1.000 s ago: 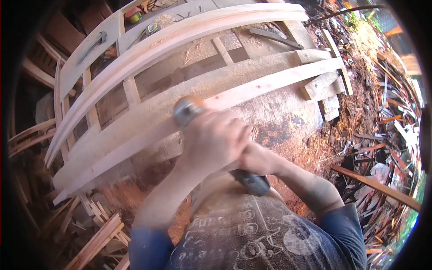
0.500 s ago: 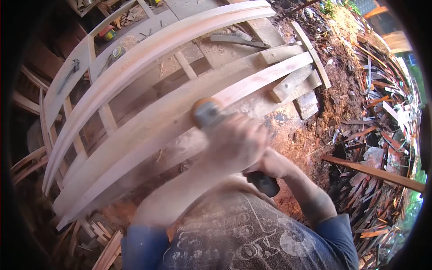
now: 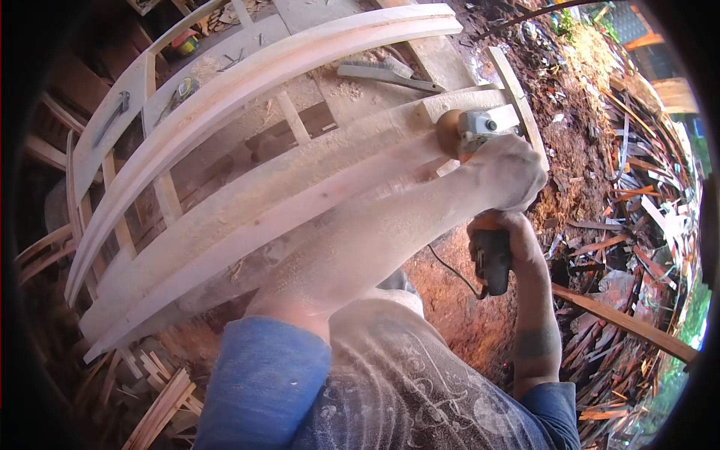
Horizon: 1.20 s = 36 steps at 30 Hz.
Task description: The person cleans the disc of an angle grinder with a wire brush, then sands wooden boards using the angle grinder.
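Pale curved wooden beam (image 3: 292, 208) left of my grips looks pretty smooth, can't tell what's unfinished. Left grip (image 3: 514, 172) is wrapped round the silver-and-black angle grinder (image 3: 480, 123) behind its head, right grip (image 3: 520, 234) clenched on its handle.

A hammer (image 3: 114, 115) and, to its right, a tape measure (image 3: 186, 88) lie beyond the farther curved beam (image 3: 225, 95).
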Tool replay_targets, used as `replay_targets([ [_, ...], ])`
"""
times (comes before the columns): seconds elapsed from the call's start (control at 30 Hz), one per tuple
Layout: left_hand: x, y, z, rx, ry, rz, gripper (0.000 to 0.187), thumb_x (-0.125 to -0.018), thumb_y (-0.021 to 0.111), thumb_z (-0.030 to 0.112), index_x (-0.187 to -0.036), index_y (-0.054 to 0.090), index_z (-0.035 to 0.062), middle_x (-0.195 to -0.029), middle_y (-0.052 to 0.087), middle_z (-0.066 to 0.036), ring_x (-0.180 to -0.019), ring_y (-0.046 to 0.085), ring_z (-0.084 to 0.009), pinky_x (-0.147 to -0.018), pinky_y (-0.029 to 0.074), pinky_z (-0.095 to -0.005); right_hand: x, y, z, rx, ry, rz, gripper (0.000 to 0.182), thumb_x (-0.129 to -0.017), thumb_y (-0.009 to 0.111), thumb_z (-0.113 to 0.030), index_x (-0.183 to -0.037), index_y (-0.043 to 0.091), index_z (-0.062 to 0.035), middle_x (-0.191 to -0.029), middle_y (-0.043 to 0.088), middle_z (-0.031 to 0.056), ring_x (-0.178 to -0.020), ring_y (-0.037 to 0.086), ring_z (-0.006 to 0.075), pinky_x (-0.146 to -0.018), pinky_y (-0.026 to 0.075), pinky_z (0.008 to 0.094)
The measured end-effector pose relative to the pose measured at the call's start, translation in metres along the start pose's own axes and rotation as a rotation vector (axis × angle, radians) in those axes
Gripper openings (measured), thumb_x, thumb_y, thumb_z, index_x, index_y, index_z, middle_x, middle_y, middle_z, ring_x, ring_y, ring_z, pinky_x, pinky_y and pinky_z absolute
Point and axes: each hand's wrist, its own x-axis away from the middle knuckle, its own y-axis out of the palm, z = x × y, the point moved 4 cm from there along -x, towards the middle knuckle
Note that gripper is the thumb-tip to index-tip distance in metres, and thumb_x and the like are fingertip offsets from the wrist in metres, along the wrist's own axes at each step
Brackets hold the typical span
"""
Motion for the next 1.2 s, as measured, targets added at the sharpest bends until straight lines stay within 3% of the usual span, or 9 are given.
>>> replay_targets([
  [0.2, 0.105, -0.04, 0.004, 0.02, -0.249, 0.007, 0.02, -0.081, 0.068, 0.027, -0.066, 0.068, 0.0136, -0.065, 0.065, -0.002, -0.063, 0.062, -0.0181, -0.064, 0.05, -0.0333, 0.004, 0.079, 0.025, 0.116, -0.1, -0.312, 0.02, -0.076, 0.073, -0.013, -0.088, 0.068, 0.0027, -0.074, 0.067, 0.0108, -0.058, 0.066, 0.0205, -0.055, 0.056, 0.0347],
  [0.27, 0.151, -0.062, 0.009, -0.038, -0.265, 0.237, 0.023, -0.086, 0.066, 0.026, -0.066, 0.066, 0.0134, -0.068, 0.066, -0.002, -0.064, 0.063, -0.0189, -0.065, 0.05, -0.033, 0.013, 0.118, 0.026, 0.328, -0.223, -0.448, 0.018, -0.08, 0.069, -0.012, -0.092, 0.068, 0.0024, -0.078, 0.068, 0.0105, -0.065, 0.067, 0.0188, -0.059, 0.056, 0.0336],
  [0.43, 0.245, -0.121, 0.022, -0.049, -0.589, 0.208, 0.027, -0.086, 0.07, 0.02, -0.065, 0.059, 0.0084, -0.062, 0.057, -0.007, -0.061, 0.061, -0.0247, -0.063, 0.049, -0.0385, 0.028, 0.211, 0.031, 0.606, -0.246, -0.746, 0.037, -0.083, 0.068, -0.019, -0.114, 0.066, 0.0022, -0.107, 0.069, 0.0177, -0.103, 0.066, 0.0272, -0.09, 0.053, 0.0382],
  [0.6, 0.293, -0.148, 0.025, -0.254, -0.738, 0.104, 0.026, -0.089, 0.068, 0.022, -0.066, 0.062, 0.0107, -0.065, 0.06, -0.004, -0.061, 0.062, -0.0197, -0.06, 0.049, -0.0384, 0.021, 0.255, 0.053, 0.59, -0.271, -0.852, 0.044, -0.081, 0.075, -0.025, -0.115, 0.066, 0.0007, -0.111, 0.069, 0.0186, -0.104, 0.067, 0.029, -0.093, 0.052, 0.0391],
  [0.73, 0.25, -0.122, 0.016, -0.022, -0.604, 0.209, 0.025, -0.085, 0.071, 0.02, -0.067, 0.059, 0.0081, -0.065, 0.058, -0.008, -0.06, 0.059, -0.0283, -0.062, 0.048, -0.041, 0.025, 0.211, 0.033, 0.615, -0.247, -0.708, 0.042, -0.081, 0.075, -0.025, -0.113, 0.067, 0.0006, -0.111, 0.069, 0.0196, -0.106, 0.067, 0.0293, -0.092, 0.052, 0.0396],
  [0.87, 0.164, -0.07, 0.007, 0.15, -0.406, 0.206, 0.02, -0.085, 0.069, 0.025, -0.072, 0.064, 0.0121, -0.07, 0.064, -0.005, -0.063, 0.064, -0.0243, -0.062, 0.051, -0.0386, 0.024, 0.135, 0.017, 0.343, -0.245, -0.44, 0.02, -0.079, 0.069, -0.01, -0.094, 0.069, 0.0023, -0.081, 0.069, 0.0094, -0.065, 0.064, 0.0164, -0.061, 0.054, 0.0319],
  [0.93, 0.12, -0.047, 0.001, 0.073, -0.272, 0.218, 0.018, -0.083, 0.068, 0.026, -0.072, 0.068, 0.012, -0.069, 0.066, -0.005, -0.065, 0.066, -0.0216, -0.063, 0.052, -0.0359, 0.017, 0.097, 0.009, 0.157, -0.177, -0.359, 0.015, -0.076, 0.071, -0.009, -0.084, 0.069, 0.0022, -0.076, 0.068, 0.0103, -0.059, 0.065, 0.0203, -0.056, 0.055, 0.033],
  [1.07, 0.021, -0.023, -0.003, 0.077, -0.187, -0.126, 0.017, -0.077, 0.064, 0.021, -0.066, 0.075, 0.0138, -0.069, 0.072, -0.008, -0.066, 0.072, -0.0183, -0.065, 0.057, -0.0331, -0.001, 0.012, 0.0, -0.026, -0.053, -0.154, 0.032, -0.079, 0.073, -0.021, -0.097, 0.066, 0.0053, -0.078, 0.068, 0.0137, -0.059, 0.067, 0.0248, -0.056, 0.057, 0.035],
  [1.2, -0.039, 0.016, -0.006, 0.146, -0.11, -0.187, 0.018, -0.078, 0.063, 0.023, -0.071, 0.077, 0.0127, -0.075, 0.074, -0.01, -0.073, 0.074, -0.0202, -0.069, 0.058, -0.0344, -0.017, -0.046, -0.007, 0.007, -0.072, -0.047, 0.042, -0.083, 0.071, -0.031, -0.103, 0.064, 0.0052, -0.08, 0.069, 0.0158, -0.06, 0.068, 0.0271, -0.056, 0.057, 0.0359],
])
